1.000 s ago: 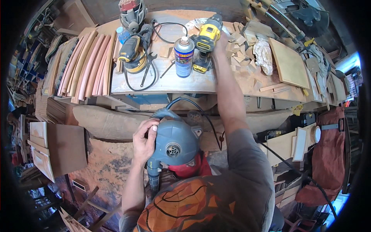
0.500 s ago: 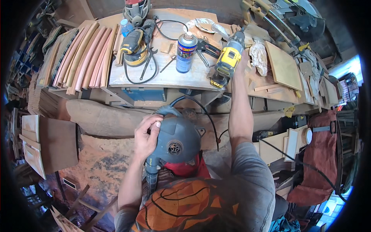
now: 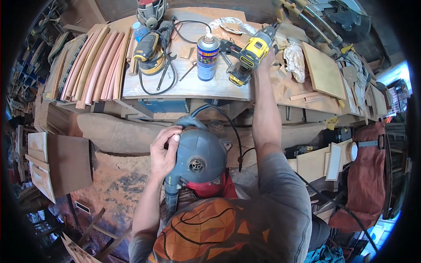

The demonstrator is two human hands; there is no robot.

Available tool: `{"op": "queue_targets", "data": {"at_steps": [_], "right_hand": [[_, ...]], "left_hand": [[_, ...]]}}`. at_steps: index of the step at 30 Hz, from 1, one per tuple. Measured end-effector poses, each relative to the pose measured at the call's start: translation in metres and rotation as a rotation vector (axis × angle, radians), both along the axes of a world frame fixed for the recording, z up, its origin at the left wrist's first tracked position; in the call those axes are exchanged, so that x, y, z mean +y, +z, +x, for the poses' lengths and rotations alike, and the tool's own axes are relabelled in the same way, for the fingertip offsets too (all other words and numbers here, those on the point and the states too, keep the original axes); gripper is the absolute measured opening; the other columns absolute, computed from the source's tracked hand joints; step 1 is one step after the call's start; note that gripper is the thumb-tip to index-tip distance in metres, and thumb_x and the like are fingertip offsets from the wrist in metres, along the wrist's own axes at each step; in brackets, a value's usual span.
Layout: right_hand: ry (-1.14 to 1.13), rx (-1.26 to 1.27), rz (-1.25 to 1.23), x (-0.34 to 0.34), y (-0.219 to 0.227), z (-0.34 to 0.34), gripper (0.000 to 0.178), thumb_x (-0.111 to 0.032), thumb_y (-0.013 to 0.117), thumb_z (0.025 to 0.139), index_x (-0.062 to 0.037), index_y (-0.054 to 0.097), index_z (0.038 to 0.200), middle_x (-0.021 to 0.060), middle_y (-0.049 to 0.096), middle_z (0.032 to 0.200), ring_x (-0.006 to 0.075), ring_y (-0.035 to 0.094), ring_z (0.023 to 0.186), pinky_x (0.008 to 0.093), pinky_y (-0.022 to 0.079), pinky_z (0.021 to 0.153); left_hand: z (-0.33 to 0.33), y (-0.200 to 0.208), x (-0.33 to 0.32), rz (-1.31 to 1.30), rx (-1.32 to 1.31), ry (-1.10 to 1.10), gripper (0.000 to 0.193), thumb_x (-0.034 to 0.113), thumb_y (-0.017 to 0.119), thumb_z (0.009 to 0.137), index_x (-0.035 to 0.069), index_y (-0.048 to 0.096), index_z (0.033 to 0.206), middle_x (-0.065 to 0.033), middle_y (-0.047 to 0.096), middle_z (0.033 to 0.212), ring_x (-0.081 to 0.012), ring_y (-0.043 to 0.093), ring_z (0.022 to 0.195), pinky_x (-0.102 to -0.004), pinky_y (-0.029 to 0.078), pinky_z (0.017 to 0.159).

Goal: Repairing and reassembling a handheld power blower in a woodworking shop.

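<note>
A grey electric blower (image 3: 197,158) with a red part below sits upright against my body. My left hand (image 3: 164,151) rests at its upper left side, fingers curled and thumb pressed toward them. A tiny brownish thing may be pinched there, too small to name. Out over the bench, my right hand (image 3: 265,63) grips a yellow and black cordless drill (image 3: 253,55). The drill hides most of those fingers. Left of the drill stands a blue spray can (image 3: 207,59), and a black clamp-like tool (image 3: 230,49) lies between them.
On the bench (image 3: 188,87) are a corded sander (image 3: 150,55), an open-ended wrench (image 3: 167,72) and curved wood strips (image 3: 94,65). Crumpled paper (image 3: 294,61) and a square board (image 3: 323,72) lie right. A mitre saw (image 3: 335,19) stands behind. The blower's black cable (image 3: 234,127) loops before the bench.
My right hand and the drill have shifted left and slightly farther away over the bench. My left hand stays beside the blower, and the whole view has moved a little.
</note>
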State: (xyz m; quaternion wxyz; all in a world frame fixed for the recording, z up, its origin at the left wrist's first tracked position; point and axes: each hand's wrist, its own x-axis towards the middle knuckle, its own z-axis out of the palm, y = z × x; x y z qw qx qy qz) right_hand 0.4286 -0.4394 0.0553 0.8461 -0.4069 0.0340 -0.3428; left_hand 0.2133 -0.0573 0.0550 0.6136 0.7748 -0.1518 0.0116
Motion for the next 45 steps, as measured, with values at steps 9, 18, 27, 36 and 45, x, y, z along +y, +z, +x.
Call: {"op": "queue_targets", "data": {"at_steps": [9,18,27,36,45], "right_hand": [[-0.024,0.057,0.002,-0.007,-0.013,0.01,0.02,-0.004,0.047,0.095,0.0008,0.062,0.106,0.0108,0.067,0.096,0.0192,0.068,0.08,0.0348,0.058,0.072],[-0.495,0.19,-0.106,0.017,0.038,-0.101,0.014,-0.005,0.051,0.097,-0.0015,0.061,0.088,0.0086,0.063,0.082,0.0166,0.06,0.072,0.0318,0.051,0.069],[0.304,0.083,-1.491,0.186,0.064,-0.241,0.011,-0.012,0.072,0.089,-0.0028,0.071,0.095,0.0135,0.07,0.083,0.028,0.069,0.078,0.0359,0.053,0.069],[0.667,0.319,-1.742,0.197,0.109,-0.226,0.015,-0.014,0.069,0.085,0.0007,0.071,0.083,0.0244,0.07,0.082,0.0427,0.069,0.086,0.0488,0.054,0.076],[0.794,0.382,-1.932,0.212,0.118,-0.191,0.007,-0.01,0.072,0.075,-0.0028,0.071,0.078,0.0142,0.069,0.07,0.0286,0.068,0.068,0.0387,0.054,0.066]], "left_hand": [[-0.01,-0.012,0.0,-0.09,-0.02,0.003,0.019,0.015,0.064,0.101,0.001,0.067,0.113,-0.0125,0.07,0.117,-0.0178,0.064,0.101,-0.0298,0.05,0.088],[-0.024,-0.013,0.004,-0.185,0.056,0.081,0.016,0.012,0.068,0.098,0.001,0.067,0.11,-0.0092,0.069,0.118,-0.0111,0.063,0.1,-0.0265,0.051,0.085],[-0.029,0.01,-0.012,-0.055,-0.192,0.04,0.015,0.004,0.077,0.086,0.001,0.069,0.099,-0.0144,0.07,0.113,-0.0262,0.071,0.098,-0.035,0.057,0.083],[-0.036,0.012,-0.019,-0.08,-0.108,0.083,0.016,0.004,0.08,0.081,0.003,0.071,0.094,-0.0119,0.073,0.11,-0.0243,0.07,0.102,-0.035,0.055,0.089],[-0.023,0.003,-0.017,-0.055,-0.127,0.138,0.019,0.006,0.082,0.08,0.002,0.07,0.094,-0.0115,0.074,0.104,-0.0246,0.071,0.098,-0.0345,0.054,0.087]]}}
